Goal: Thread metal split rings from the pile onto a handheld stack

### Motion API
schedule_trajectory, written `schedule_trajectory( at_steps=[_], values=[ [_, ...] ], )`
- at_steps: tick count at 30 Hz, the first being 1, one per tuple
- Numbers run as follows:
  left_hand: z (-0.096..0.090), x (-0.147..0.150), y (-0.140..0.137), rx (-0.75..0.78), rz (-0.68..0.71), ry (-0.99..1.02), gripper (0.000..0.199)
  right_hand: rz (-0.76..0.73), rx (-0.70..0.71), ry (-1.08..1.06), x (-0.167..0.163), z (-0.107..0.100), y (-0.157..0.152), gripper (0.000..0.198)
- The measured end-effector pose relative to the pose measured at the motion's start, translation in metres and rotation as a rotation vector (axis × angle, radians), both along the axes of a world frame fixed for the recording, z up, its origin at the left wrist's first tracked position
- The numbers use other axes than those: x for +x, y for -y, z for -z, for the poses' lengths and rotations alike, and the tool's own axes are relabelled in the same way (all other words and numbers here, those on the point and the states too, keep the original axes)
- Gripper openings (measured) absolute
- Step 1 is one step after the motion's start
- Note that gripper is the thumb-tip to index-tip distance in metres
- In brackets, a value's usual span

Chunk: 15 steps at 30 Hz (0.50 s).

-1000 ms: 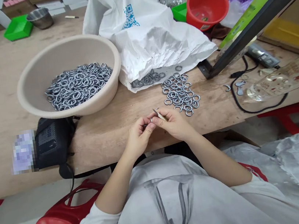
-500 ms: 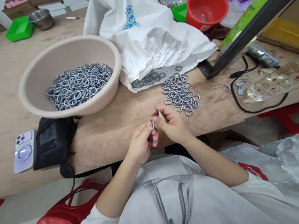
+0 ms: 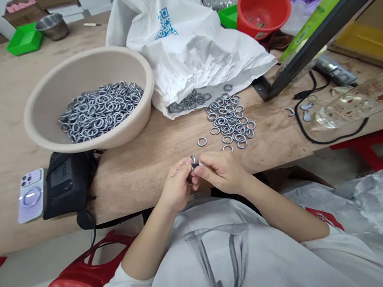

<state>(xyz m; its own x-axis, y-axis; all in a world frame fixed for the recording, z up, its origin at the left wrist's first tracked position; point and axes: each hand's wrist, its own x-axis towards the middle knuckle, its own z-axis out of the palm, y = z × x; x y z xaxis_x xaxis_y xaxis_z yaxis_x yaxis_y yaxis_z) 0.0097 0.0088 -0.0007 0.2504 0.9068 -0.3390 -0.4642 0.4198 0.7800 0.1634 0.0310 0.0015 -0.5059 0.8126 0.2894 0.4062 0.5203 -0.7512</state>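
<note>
Left hand and right hand met at the near edge of the wooden tabletop, fingertips touching. Pinched between both grips: one small metal ring, fingers closed tight on it from either side; ring partly hidden by the fingertips. Both grips closed on that ring, none of the fingers spread.

Lay flat on the tabletop just beyond the hands: a single loose ring. Scattered to its right, near the right hand: a cluster of loose rings, mostly flat and touching one another. Spilled from the mouth of a white plastic bag: a further small heap of rings, next to the cluster.

Stood left of the bag: a beige plastic basin holding a large pile of rings. Near the basin's front, at the tabletop edge: a black pouch, with a lilac smartphone just beside it on the left. Far side of the tabletop: a red bowl, a green tray and a steel bowl.
</note>
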Motion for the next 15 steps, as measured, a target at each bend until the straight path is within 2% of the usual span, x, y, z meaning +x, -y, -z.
schedule_trajectory(
  at_steps=[2, 4, 6, 9, 11, 13, 15],
  values=[
    [-0.002, -0.001, 0.003, 0.033, 0.078, 0.012, 0.042, 0.048, -0.044, 0.024, 0.002, 0.005, -0.008, 0.050],
    [-0.003, -0.002, 0.007, 0.087, 0.189, 0.026, 0.044, 0.170, -0.092, 0.121, 0.007, 0.010, -0.019, 0.054],
    [-0.004, -0.005, 0.008, 0.128, 0.246, 0.019, 0.044, 0.316, -0.099, 0.275, 0.011, 0.015, -0.031, 0.049],
    [-0.003, -0.010, 0.006, 0.090, 0.194, -0.040, 0.040, 0.426, -0.045, 0.522, 0.014, 0.017, -0.042, 0.030],
    [-0.001, -0.015, 0.001, 0.041, 0.137, -0.069, 0.031, 0.440, -0.038, 0.641, 0.013, 0.016, -0.046, 0.029],
    [0.001, -0.019, -0.004, 0.014, 0.062, -0.086, 0.033, 0.444, -0.058, 0.682, 0.012, 0.016, -0.048, 0.024],
    [0.004, -0.023, -0.009, 0.007, -0.022, -0.116, 0.035, 0.435, -0.085, 0.601, 0.011, 0.016, -0.049, 0.018]
  ],
)
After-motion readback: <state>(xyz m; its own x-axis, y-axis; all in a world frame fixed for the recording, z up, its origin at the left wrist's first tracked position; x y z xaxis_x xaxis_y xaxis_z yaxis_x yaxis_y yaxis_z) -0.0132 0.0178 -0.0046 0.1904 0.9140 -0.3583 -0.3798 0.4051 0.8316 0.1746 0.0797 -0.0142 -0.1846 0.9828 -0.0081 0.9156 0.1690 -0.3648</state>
